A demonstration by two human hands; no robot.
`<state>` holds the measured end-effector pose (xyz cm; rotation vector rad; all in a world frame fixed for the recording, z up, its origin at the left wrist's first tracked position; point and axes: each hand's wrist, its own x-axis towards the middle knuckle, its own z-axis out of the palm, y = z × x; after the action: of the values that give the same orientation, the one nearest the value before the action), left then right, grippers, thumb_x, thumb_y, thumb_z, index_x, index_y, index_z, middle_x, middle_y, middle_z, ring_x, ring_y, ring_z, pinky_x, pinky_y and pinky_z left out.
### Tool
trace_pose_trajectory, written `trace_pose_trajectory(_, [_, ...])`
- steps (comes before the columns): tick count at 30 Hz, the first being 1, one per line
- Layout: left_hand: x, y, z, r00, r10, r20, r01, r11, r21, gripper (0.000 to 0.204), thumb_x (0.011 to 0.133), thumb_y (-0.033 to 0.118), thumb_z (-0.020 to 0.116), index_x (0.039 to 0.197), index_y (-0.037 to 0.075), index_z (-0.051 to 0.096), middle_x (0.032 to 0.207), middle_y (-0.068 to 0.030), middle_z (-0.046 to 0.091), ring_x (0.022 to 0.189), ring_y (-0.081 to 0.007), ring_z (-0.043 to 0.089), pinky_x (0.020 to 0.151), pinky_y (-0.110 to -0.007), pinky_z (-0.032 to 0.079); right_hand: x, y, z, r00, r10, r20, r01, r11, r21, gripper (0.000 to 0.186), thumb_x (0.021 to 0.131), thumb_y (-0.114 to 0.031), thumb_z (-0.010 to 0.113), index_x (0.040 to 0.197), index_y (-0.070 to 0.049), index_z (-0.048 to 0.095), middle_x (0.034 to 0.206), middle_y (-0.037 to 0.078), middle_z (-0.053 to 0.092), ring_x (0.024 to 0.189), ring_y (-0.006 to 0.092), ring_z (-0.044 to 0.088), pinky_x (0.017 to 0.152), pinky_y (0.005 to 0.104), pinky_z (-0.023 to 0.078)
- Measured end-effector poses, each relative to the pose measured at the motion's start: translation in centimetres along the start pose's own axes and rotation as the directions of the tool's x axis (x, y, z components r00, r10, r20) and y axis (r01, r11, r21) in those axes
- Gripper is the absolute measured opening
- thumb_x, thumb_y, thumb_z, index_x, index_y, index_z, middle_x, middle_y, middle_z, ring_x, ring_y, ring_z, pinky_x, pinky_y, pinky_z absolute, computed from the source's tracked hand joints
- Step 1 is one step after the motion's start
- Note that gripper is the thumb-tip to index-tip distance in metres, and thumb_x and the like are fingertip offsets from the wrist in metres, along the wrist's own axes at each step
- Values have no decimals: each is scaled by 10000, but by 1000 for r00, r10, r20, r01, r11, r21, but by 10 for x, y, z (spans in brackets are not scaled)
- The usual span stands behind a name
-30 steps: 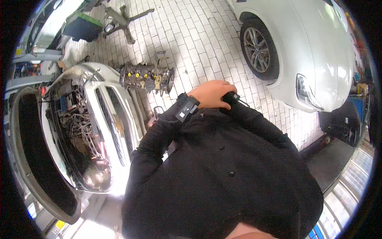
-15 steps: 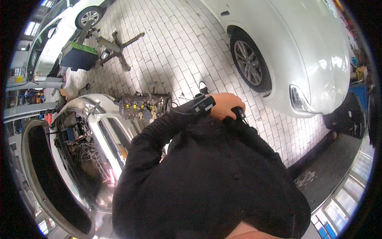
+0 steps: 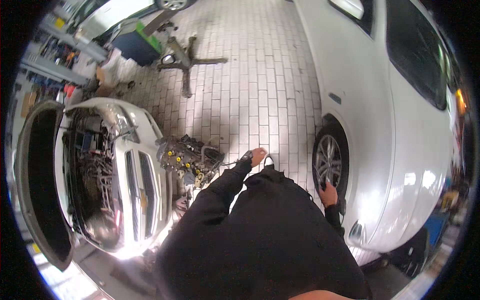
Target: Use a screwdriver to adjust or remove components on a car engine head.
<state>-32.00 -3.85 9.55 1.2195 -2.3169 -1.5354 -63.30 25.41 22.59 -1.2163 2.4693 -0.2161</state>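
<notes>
My left hand [image 3: 258,156] hangs out in front of my body, just above the toe of my shoe [image 3: 269,161]. Its fingers look loosely apart with nothing between them, and a dark device sits on its wrist. Off to the right, my right hand [image 3: 328,194] is low beside the front wheel [image 3: 330,156] of a white car [image 3: 385,150]. Its fingers are closed around a slim dark thing, too small and blurred to name. A dark device is strapped at that wrist as well.
Left of me lies a removed engine [image 3: 192,157] with yellow caps. Behind it is a white car front [image 3: 132,195], its hood [image 3: 40,185] raised. Farther ahead stand a metal stand with splayed legs [image 3: 187,62] and a dark green-topped box [image 3: 137,44] on the tiled floor [image 3: 250,90].
My left hand has come away from my right wrist. My hands are now apart, the right one lowered to the right. The view has turned and the white car appears closer.
</notes>
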Motion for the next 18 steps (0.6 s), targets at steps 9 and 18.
trace_pose_trajectory(9, [-78,-132,-36,713,-678,178,688,628,-364,322,933,292,657,1084,10,698,711,-87,689,533,-153,625,466,-312,503,140,153,94,974,90,206,-76,994,-78,503,868,-390,677,1213,-25,646,1017,196,684,927,411,631,805,545,507])
trace_pose_trajectory(18, [-76,-103,-68,630,-765,134,710,498,-498,459,958,404,615,1245,46,633,936,-100,726,716,-184,684,596,-358,555,419,121,188,889,-124,440,161,986,-47,560,823,-400,722,1263,-62,639,1156,193,666,1048,393,622,861,525,513])
